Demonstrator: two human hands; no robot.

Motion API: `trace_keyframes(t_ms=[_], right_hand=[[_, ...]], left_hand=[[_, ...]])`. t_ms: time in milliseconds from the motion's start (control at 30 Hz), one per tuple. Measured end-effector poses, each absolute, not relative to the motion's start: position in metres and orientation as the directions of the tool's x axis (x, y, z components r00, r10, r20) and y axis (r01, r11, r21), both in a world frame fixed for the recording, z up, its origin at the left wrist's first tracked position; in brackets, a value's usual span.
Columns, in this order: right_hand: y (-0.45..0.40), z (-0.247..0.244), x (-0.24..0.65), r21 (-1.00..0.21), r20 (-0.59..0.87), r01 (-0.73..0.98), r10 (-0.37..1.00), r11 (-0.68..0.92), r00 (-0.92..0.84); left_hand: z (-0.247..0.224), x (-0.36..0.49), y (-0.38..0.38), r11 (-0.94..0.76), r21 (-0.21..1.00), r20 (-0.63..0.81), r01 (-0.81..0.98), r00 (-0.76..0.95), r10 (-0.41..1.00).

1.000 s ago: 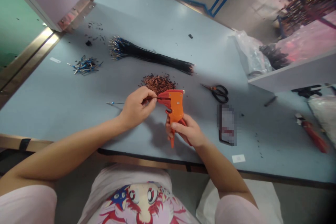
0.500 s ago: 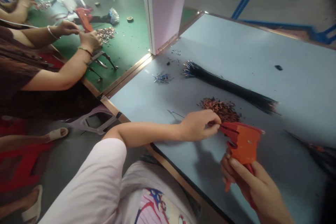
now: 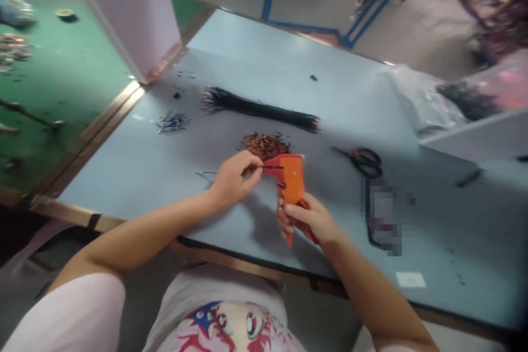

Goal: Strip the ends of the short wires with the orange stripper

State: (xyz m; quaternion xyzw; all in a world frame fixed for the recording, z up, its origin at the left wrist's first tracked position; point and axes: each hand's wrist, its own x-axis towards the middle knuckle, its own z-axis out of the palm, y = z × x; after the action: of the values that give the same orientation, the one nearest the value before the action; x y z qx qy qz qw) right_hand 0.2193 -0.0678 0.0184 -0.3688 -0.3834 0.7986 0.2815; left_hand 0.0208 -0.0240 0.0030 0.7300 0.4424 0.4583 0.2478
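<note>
My right hand (image 3: pixel 307 217) is wrapped round the handles of an orange and red wire stripper (image 3: pixel 293 179), its jaws turned to the left. Pinched in my left hand (image 3: pixel 236 177) is a thin wire (image 3: pixel 205 172); its blue and silver tail sticks out to the left past the hand. The wire's other end meets the stripper's jaws, where a short dark piece shows. Just behind both hands lies a heap of copper-coloured and dark scraps (image 3: pixel 266 144). Farther back, a bundle of black wires (image 3: pixel 264 110) rests lengthwise on the table.
Black scissors (image 3: pixel 363 160) lie right of the stripper on the light blue table (image 3: pixel 342 99), near a pixelated patch. Short blue and silver wire pieces (image 3: pixel 171 122) form a small pile at left. A white panel (image 3: pixel 140 16) rises at back left; a plastic bag (image 3: pixel 433 102) sits at right.
The view has swung to the right, so the co-worker at left is out of sight and the scissors and bag show. My hands hold the wire and stripper in the same way.
</note>
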Motion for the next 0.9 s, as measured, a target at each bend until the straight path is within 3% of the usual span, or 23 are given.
trace_keyframes(t_ms=[300, 667, 900], right_hand=[[-0.06, 0.015, 0.23, -0.851, -0.295, -0.157, 0.703, -0.501, -0.647], [-0.063, 0.016, 0.227, -0.837, -0.367, -0.128, 0.719, -0.532, -0.59], [-0.066, 0.013, 0.22, -0.845, -0.346, -0.158, 0.748, -0.51, -0.566]], left_hand=[[0.006, 0.017, -0.02, -0.523, 0.703, 0.441, 0.481, 0.283, 0.852], [0.006, 0.016, -0.018, -0.495, 0.717, 0.39, 0.492, 0.306, 0.869], [0.005, 0.017, -0.019, -0.531, 0.689, 0.44, 0.493, 0.298, 0.847]])
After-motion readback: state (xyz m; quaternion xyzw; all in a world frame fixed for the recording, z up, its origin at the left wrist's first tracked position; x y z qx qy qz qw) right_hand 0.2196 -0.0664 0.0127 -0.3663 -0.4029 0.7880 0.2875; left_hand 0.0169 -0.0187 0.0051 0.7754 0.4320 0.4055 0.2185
